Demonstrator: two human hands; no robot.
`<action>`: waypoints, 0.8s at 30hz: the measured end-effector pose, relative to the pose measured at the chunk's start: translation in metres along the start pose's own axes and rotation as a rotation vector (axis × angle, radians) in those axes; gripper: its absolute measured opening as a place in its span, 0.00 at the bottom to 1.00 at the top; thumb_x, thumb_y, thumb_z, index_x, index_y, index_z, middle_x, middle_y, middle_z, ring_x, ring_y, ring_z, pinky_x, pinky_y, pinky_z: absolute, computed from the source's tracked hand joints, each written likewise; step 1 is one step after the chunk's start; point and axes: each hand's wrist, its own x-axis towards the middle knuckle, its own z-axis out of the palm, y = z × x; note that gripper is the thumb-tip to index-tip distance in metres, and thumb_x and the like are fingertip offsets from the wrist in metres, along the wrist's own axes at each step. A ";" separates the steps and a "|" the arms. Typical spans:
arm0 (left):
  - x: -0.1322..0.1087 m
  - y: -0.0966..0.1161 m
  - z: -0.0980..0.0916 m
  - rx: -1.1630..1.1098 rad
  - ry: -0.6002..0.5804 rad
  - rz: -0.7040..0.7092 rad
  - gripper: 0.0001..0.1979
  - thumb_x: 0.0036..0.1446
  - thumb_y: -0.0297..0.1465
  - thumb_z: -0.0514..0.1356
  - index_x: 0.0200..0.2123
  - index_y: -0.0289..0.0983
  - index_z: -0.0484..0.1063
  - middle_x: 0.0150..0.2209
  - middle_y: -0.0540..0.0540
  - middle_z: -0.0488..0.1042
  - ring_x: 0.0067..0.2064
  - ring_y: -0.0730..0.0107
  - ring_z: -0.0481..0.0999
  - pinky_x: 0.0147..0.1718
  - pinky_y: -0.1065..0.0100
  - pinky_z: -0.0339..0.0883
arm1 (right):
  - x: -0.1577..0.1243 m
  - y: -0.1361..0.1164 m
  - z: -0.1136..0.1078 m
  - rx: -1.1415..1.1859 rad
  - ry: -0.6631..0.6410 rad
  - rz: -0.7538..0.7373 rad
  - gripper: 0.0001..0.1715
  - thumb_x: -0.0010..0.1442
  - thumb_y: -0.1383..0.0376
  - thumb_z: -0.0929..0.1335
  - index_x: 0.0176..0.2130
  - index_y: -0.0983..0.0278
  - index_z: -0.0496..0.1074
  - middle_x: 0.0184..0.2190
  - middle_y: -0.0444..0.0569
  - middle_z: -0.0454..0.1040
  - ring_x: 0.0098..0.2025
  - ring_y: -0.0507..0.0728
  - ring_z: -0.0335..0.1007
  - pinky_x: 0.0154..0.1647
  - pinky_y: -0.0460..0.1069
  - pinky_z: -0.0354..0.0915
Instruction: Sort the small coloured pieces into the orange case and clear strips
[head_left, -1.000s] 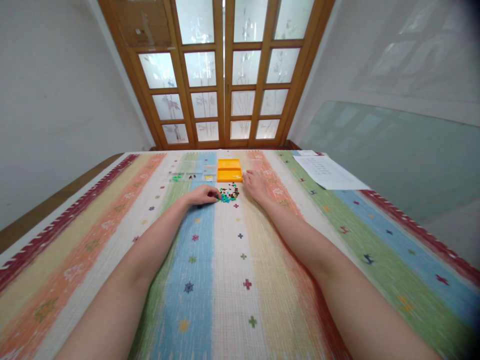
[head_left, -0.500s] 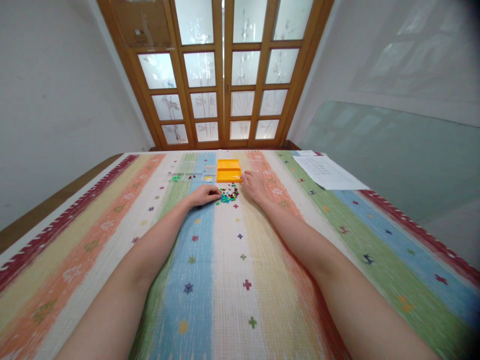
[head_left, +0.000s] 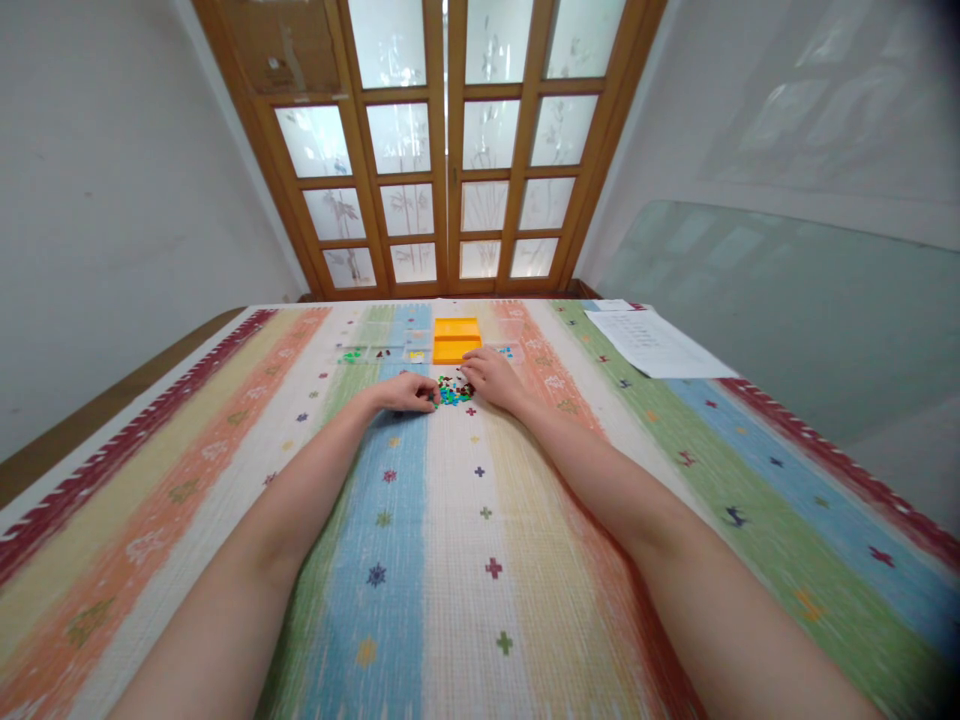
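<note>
A small pile of tiny pieces (head_left: 452,392) in blue, green and dark red lies on the tablecloth between my two hands. At its left edge rests my left hand (head_left: 409,392), fingers curled down and pinched together; whatever is between the tips is too small to see. My right hand (head_left: 495,379) reaches over the right side of the pile, thumb and fingers apart. Just behind it stands a yellow box (head_left: 457,352) with two sections. Left of the box, a clear divided tray (head_left: 366,360) holds green pieces (head_left: 350,356), dark red pieces (head_left: 383,353) and yellow pieces (head_left: 416,356).
Blue pieces (head_left: 507,352) lie in a clear section right of the yellow box, partly behind my right hand. White paper sheets (head_left: 652,343) lie at the table's far right. A striped tablecloth (head_left: 457,540) covers the table; glazed wooden doors (head_left: 448,180) stand beyond its far edge.
My right hand has moved left and toward me, from the yellow box's right corner onto the pile, uncovering the blue pieces. My left hand has shifted only slightly.
</note>
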 end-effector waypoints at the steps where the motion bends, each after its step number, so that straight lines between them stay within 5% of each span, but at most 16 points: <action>1: 0.000 0.000 0.000 -0.004 -0.002 0.000 0.14 0.53 0.38 0.69 0.40 0.36 0.82 0.24 0.54 0.68 0.27 0.74 0.64 0.27 0.71 0.54 | 0.000 -0.004 0.000 0.027 -0.039 -0.041 0.18 0.75 0.60 0.65 0.45 0.61 0.84 0.48 0.55 0.82 0.53 0.63 0.74 0.59 0.58 0.66; 5: 0.000 0.000 0.000 -0.096 0.066 0.027 0.12 0.54 0.38 0.68 0.37 0.36 0.79 0.28 0.51 0.72 0.30 0.72 0.67 0.30 0.70 0.59 | -0.002 -0.025 0.000 0.092 -0.162 -0.183 0.15 0.73 0.61 0.67 0.44 0.60 0.84 0.42 0.52 0.83 0.48 0.61 0.75 0.55 0.55 0.66; 14: -0.006 -0.030 -0.012 -0.373 0.542 -0.058 0.08 0.49 0.34 0.63 0.33 0.39 0.70 0.28 0.52 0.70 0.28 0.73 0.68 0.29 0.71 0.62 | -0.002 -0.039 0.002 0.051 -0.232 -0.290 0.15 0.74 0.62 0.67 0.47 0.60 0.85 0.45 0.53 0.83 0.48 0.60 0.76 0.54 0.55 0.66; 24: -0.017 -0.072 -0.041 -0.544 1.241 -0.136 0.13 0.49 0.31 0.61 0.41 0.39 0.71 0.30 0.53 0.70 0.26 0.74 0.64 0.27 0.73 0.58 | -0.003 -0.033 0.005 0.033 -0.232 -0.244 0.15 0.75 0.61 0.67 0.47 0.58 0.86 0.46 0.53 0.82 0.49 0.61 0.75 0.55 0.56 0.65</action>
